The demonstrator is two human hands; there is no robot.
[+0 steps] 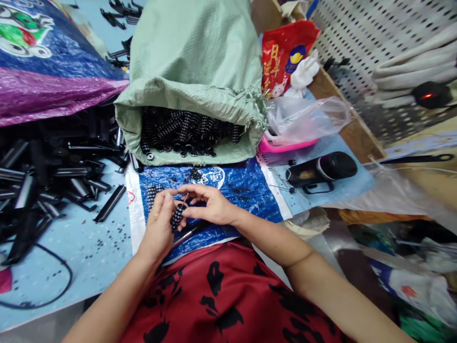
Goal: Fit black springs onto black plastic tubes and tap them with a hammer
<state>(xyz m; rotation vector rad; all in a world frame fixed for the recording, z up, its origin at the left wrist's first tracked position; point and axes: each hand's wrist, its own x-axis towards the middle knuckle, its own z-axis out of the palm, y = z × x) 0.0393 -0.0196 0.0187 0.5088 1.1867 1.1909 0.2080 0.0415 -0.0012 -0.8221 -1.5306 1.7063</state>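
Observation:
My left hand is closed around a short black stack of small ring-like parts, held just above a blue woven sheet. My right hand pinches a thin metal pin whose lower end meets the stack. A black-handled tool lies on the sheet under my hands. Another small stack of the same black parts lies on the sheet just left of my left hand. Behind them a green woven sack lies open, full of the black stacked parts.
A heap of black plastic bars covers the left of the pale blue table, with a black cable near the front edge. A black flask, a pink tray under clear plastic bags and a red packet lie right of the sack.

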